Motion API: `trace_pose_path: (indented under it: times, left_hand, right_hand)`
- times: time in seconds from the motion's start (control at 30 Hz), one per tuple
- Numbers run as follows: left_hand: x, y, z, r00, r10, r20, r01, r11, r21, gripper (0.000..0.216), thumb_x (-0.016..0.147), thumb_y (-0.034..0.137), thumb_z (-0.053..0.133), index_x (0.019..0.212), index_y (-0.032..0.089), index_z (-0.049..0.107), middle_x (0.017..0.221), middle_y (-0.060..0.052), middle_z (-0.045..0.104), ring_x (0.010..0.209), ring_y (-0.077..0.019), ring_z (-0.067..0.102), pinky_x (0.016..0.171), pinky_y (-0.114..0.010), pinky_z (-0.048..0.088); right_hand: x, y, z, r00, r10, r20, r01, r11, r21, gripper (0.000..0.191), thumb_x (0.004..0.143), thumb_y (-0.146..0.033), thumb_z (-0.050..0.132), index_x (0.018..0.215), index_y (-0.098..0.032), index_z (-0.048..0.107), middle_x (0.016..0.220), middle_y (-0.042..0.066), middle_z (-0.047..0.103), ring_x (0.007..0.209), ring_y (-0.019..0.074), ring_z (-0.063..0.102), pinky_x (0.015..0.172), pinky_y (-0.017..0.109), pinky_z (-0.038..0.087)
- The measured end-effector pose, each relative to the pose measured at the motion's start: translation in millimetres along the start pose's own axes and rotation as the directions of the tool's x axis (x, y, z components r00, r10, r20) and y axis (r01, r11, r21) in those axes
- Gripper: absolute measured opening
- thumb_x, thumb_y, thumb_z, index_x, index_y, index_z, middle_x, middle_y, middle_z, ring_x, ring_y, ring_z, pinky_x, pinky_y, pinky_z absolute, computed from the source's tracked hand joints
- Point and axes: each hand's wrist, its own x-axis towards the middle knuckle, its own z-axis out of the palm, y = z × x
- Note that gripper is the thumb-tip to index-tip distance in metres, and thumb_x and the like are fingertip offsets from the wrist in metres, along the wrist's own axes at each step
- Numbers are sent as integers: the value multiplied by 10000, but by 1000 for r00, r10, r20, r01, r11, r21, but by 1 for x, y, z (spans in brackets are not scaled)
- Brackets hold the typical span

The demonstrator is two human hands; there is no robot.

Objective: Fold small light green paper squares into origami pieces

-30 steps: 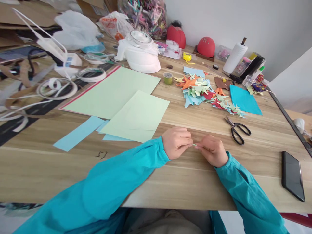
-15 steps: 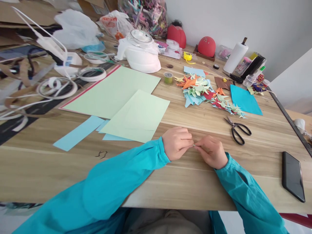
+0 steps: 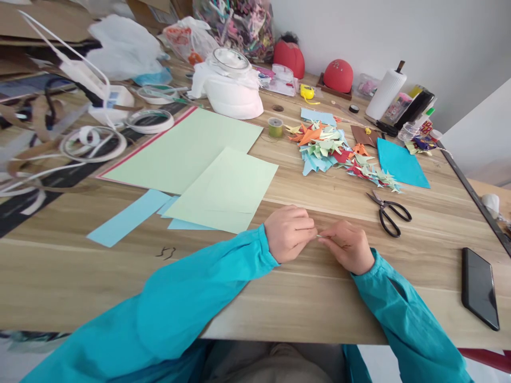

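My left hand (image 3: 290, 234) and my right hand (image 3: 348, 247) meet fingertip to fingertip over the table, both closed in a pinch. Between them shows a tiny pale piece of paper (image 3: 319, 236), mostly covered by the fingers, so its shape cannot be made out. Left of my hands lie light green sheets (image 3: 227, 186), the nearer one overlapping a larger one. Blue paper strips (image 3: 130, 217) stick out beneath and beside them. Black-handled scissors (image 3: 389, 213) rest to the right, blades apart. Beyond my hands is a pile of folded paper pieces (image 3: 319, 143) in several colours.
A spool of thread (image 3: 275, 127) stands behind the sheets. A phone (image 3: 480, 288) lies near the right edge, and a turquoise sheet (image 3: 401, 164) at the back right. White cables (image 3: 93, 146) and plastic bags (image 3: 123, 50) crowd the left. A yellow tape measure (image 3: 307, 92) sits at the back.
Almost nothing differs. The right hand's fingers have shifted very slightly, and a little more of the pale piece shows between the fingertips.
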Motion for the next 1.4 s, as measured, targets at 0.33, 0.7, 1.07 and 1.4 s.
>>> trace_pose_path:
  times: [0.33,0.7,1.07,1.4]
  left_hand:
    - [-1,-2,0,1000,11,6,-11,1000,19,185,829,174,442,733,172,600,614,-15,573,647,-142,477,578,-303,342]
    - [0,0,0,999,7,46,-7,1000,13,210,839,178,424,738,171,608,620,-27,573,673,-153,489,602,-305,346]
    - [-1,-2,0,999,-43,-11,43,999,-31,169,817,243,485,790,160,630,704,-43,618,664,-150,497,594,-295,369]
    - [-2,-1,3,998,-45,33,46,999,-4,225,841,241,450,728,156,624,641,-44,576,645,-148,487,602,-296,376]
  right_hand:
    - [-1,3,1,999,-33,24,34,998,-50,115,825,-199,512,787,-186,620,667,48,635,639,159,567,612,286,463]
    - [1,2,-2,995,-60,81,66,996,-65,124,818,-203,515,714,-182,579,582,22,572,582,144,513,604,290,416]
    - [2,3,-3,999,-40,11,41,996,-76,116,825,-210,526,760,-184,618,621,40,615,594,153,547,586,289,439]
    - [0,3,-2,992,-45,116,60,990,-129,122,837,-270,510,857,-188,598,733,55,639,699,169,566,653,300,430]
